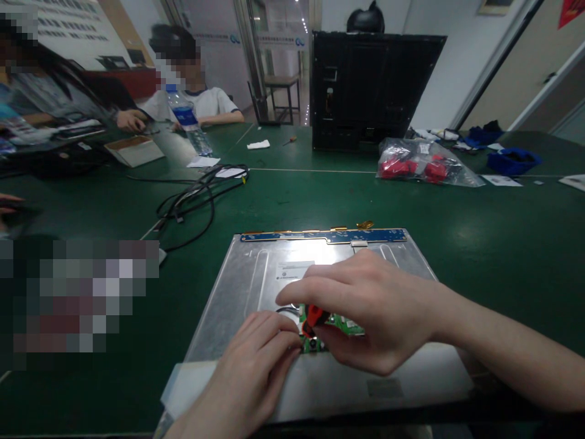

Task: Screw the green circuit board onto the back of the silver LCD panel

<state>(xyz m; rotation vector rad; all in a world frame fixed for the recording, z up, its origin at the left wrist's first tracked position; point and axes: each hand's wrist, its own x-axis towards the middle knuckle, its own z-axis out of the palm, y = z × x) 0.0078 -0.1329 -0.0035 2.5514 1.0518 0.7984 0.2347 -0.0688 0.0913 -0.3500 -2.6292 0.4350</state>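
A silver metal panel lies on the green table, with a blue circuit strip along its far edge. On the panel is a small green circuit board, partly covered by my hands. My right hand reaches in from the right and grips a red and black tool above the board; the tool's tip is hard to make out. At the board's left edge, my left hand rests with its fingers pressed together, and whatever they pinch, if anything, is hidden.
Black cables lie coiled at the left, near a water bottle. A black monitor-like panel stands at the back beside a plastic bag with red items. Two people sit at the far left.
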